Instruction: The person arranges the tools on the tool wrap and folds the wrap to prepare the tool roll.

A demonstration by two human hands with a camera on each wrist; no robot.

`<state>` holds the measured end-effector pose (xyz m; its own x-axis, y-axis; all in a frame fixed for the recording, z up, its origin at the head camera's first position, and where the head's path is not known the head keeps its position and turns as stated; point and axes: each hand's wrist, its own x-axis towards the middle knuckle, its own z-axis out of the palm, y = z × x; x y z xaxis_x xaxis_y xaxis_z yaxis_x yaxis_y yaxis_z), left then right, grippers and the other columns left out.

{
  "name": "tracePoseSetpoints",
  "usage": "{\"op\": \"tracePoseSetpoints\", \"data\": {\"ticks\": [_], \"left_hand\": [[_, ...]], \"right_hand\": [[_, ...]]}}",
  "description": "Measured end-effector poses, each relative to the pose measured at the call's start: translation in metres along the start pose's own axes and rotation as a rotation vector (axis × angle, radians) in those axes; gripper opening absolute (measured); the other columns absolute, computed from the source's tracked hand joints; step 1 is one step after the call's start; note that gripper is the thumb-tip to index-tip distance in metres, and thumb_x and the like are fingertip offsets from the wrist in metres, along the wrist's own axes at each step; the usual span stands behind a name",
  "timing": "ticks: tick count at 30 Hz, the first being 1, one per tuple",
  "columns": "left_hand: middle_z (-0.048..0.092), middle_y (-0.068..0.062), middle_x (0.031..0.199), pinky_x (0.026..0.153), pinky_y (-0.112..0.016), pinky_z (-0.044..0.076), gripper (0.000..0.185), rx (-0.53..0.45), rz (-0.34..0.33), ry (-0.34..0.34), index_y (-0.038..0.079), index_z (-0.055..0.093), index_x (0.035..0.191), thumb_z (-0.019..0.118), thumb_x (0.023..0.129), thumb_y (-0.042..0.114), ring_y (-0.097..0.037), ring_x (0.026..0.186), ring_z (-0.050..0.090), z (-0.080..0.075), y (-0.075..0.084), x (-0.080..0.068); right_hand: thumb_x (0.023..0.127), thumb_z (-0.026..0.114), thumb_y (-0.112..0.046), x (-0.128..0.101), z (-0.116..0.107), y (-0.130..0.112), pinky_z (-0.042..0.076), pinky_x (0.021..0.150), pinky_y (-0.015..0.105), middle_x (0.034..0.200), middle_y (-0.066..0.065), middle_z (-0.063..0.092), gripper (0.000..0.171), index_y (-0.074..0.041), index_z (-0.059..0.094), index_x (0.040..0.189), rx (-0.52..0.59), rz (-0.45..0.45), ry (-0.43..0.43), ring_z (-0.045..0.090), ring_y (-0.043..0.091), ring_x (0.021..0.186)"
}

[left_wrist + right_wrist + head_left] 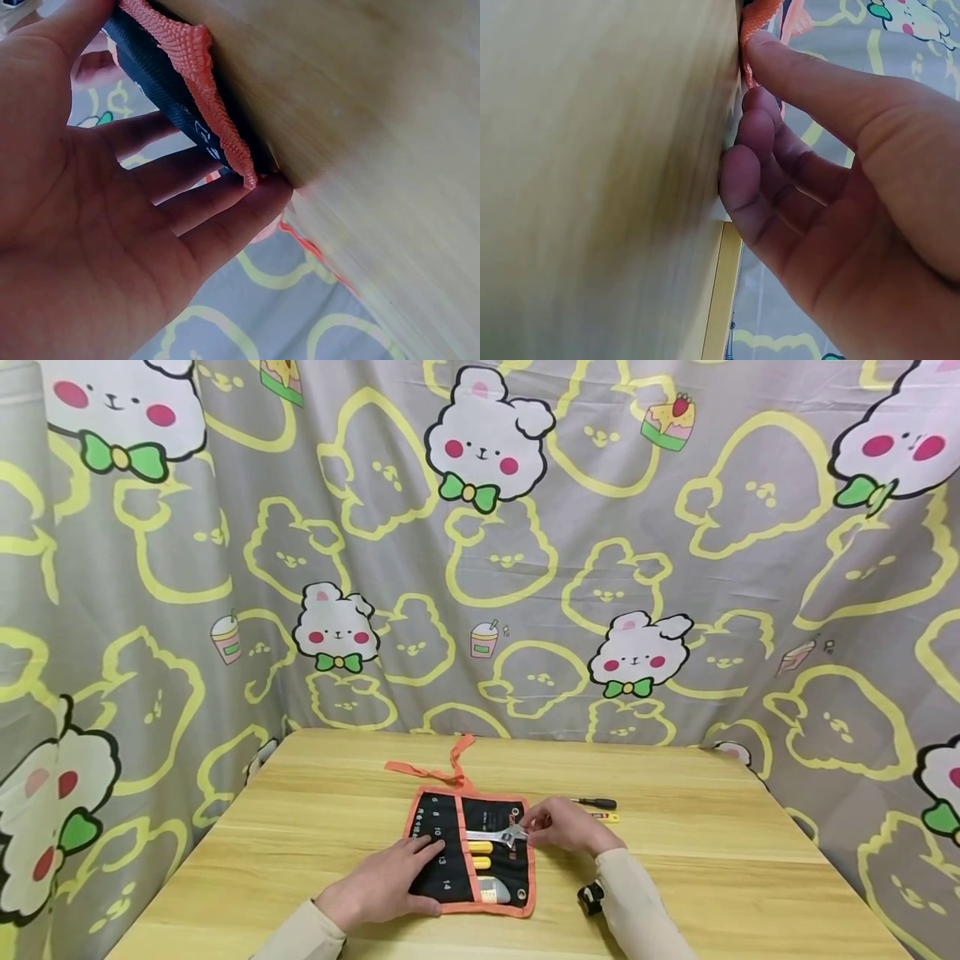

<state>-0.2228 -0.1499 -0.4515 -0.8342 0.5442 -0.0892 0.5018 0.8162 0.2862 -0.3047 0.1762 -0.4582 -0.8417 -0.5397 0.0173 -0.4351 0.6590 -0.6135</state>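
A black tool roll [424,883] with orange trim lies unrolled on the table in the head view, small numbers along its left side. My left hand [388,875] rests on its lower left part with fingers extended; in the left wrist view the palm [90,217] faces the roll's raised orange edge [214,105]. An adjustable wrench [491,837] sits across the roll, handle end in a pocket. With thumb and index finger, my right hand [564,823] pinches the wrench's head near the right trim. Its remaining fingers [742,176] are curled in the right wrist view.
Two yellow handles [481,862] and a grey rounded tool [493,889] poke from pockets below the wrench. A black-handled screwdriver [597,803] and a yellow item [606,817] lie beyond my right hand. Orange ties [454,768] trail toward the back; a patterned curtain [517,635] surrounds the table.
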Motion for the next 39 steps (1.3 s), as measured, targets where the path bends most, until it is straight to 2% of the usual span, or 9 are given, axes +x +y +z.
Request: {"op": "tracePoseSetpoints", "data": {"ticks": [10, 21, 26, 32, 35, 39], "left_hand": [[0.048, -0.020, 0.153, 0.108, -0.058, 0.045, 0.090, -0.010, -0.006, 0.006, 0.011, 0.048, 0.153, 0.072, 0.085, 0.065, -0.044, 0.138, 0.048, 0.000, 0.001, 0.000], [0.048, -0.020, 0.153, 0.108, -0.058, 0.045, 0.090, -0.005, -0.009, 0.002, 0.011, 0.049, 0.153, 0.072, 0.085, 0.065, -0.043, 0.138, 0.049, 0.000, 0.001, 0.000], [0.048, -0.020, 0.154, 0.108, -0.059, 0.045, 0.089, -0.010, -0.011, 0.002, 0.012, 0.049, 0.153, 0.072, 0.085, 0.064, -0.044, 0.138, 0.048, 0.000, 0.001, 0.000], [0.046, -0.020, 0.155, 0.108, -0.059, 0.044, 0.088, -0.021, -0.010, 0.010, 0.012, 0.049, 0.152, 0.073, 0.085, 0.063, -0.043, 0.138, 0.049, 0.000, 0.001, -0.001], [0.043, -0.020, 0.157, 0.109, -0.059, 0.044, 0.088, -0.029, -0.006, 0.010, 0.012, 0.049, 0.153, 0.073, 0.085, 0.063, -0.043, 0.139, 0.048, 0.000, 0.001, -0.001], [0.042, -0.020, 0.158, 0.109, -0.059, 0.044, 0.088, -0.027, -0.006, 0.009, 0.013, 0.049, 0.153, 0.073, 0.085, 0.063, -0.043, 0.139, 0.048, 0.000, 0.002, -0.001]], "right_hand": [[0.090, 0.079, -0.008, 0.001, 0.002, -0.001, 0.034, 0.053, 0.022, 0.072, -0.003, 0.059, 0.015, -0.012, 0.080, 0.104, 0.015, 0.039, 0.014, 0.043, 0.010, 0.058], [0.090, 0.080, -0.012, 0.006, 0.009, -0.006, 0.035, 0.055, 0.023, 0.070, -0.007, 0.058, 0.018, -0.011, 0.080, 0.107, -0.069, 0.001, 0.039, 0.043, 0.008, 0.058], [0.090, 0.078, -0.008, 0.007, 0.011, -0.010, 0.036, 0.056, 0.022, 0.068, -0.008, 0.058, 0.017, -0.008, 0.080, 0.107, -0.098, -0.040, 0.051, 0.042, 0.006, 0.057], [0.090, 0.078, -0.006, 0.009, 0.013, -0.016, 0.041, 0.058, 0.024, 0.073, -0.004, 0.065, 0.019, -0.004, 0.080, 0.109, -0.120, -0.050, 0.061, 0.047, 0.006, 0.060], [0.090, 0.078, -0.006, 0.010, 0.014, -0.018, 0.049, 0.063, 0.025, 0.082, -0.001, 0.073, 0.020, -0.004, 0.079, 0.109, -0.125, -0.047, 0.069, 0.056, 0.005, 0.066], [0.089, 0.079, -0.006, 0.010, 0.014, -0.020, 0.056, 0.071, 0.029, 0.087, 0.001, 0.075, 0.018, -0.003, 0.078, 0.107, -0.111, -0.036, 0.075, 0.064, 0.006, 0.074]]}}
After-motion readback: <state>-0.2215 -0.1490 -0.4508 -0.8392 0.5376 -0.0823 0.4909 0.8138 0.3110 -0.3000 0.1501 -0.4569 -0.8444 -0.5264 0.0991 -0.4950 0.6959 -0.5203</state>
